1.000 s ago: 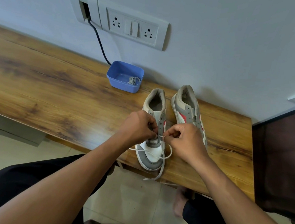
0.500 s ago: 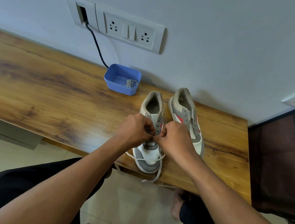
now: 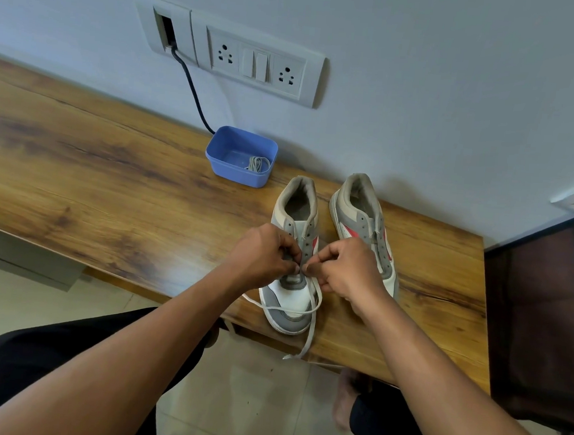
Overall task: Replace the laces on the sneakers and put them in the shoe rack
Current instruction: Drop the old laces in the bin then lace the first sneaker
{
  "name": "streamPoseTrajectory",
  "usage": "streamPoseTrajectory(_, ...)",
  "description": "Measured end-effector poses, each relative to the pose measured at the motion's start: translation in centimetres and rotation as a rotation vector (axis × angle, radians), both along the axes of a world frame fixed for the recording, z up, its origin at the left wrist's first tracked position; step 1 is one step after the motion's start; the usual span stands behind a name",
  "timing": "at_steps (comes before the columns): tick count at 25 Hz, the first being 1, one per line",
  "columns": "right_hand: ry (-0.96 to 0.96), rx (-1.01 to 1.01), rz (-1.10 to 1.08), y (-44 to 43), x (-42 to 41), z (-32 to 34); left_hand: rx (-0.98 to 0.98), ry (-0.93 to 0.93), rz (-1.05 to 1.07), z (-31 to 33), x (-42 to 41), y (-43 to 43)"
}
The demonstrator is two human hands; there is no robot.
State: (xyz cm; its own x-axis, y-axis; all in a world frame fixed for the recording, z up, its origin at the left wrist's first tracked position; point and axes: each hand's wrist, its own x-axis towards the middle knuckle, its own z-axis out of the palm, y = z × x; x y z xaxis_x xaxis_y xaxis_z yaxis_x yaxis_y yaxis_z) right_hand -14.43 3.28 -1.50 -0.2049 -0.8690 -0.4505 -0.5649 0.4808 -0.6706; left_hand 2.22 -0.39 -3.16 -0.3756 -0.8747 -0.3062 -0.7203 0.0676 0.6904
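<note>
Left grip and right grip both narrow, fingers curled, fingertips pinching the white lace at the lower eyelets and almost meeting there. Beneath them, a long wooden worktop set against a pale wall. On that wall, a white socket panel. At the worktop's front edge, the near sneaker, toe toward the person, midfoot hidden under both grips. Just beside it on the right and slightly nearer the wall, the second sneaker, grey and white with a red flash. Left of the heels and apart from them, a blue tub close to the wall. From the panel's left opening down to behind the tub, a black cable. Inside the tub, a coil of grey laces. Of the white lace, one strand looped across the toe cap, one end hanging past the worktop's edge.
</note>
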Motion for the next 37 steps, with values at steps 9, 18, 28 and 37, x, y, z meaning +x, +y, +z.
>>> streamPoseTrajectory(9, 0.178, -0.102, 0.065, 0.4, 0.4, -0.4, 0.017, 0.034, 0.008, -0.2, -0.2, 0.3)
streamPoseTrajectory(18, -0.019, -0.004, 0.036, 0.1, -0.6, 0.0, 0.024, 0.029, -0.002, -0.2, -0.5, 0.4)
streamPoseTrajectory(28, -0.079, 0.019, 0.103, -1.1, -1.2, 1.7, -0.020, 0.068, 0.010, 0.5, -1.1, 0.6)
streamPoseTrajectory(37, -0.096, 0.056, 0.078, -1.4, -0.8, 1.4, 0.095, -0.009, -0.165, 3.3, 2.0, -0.9)
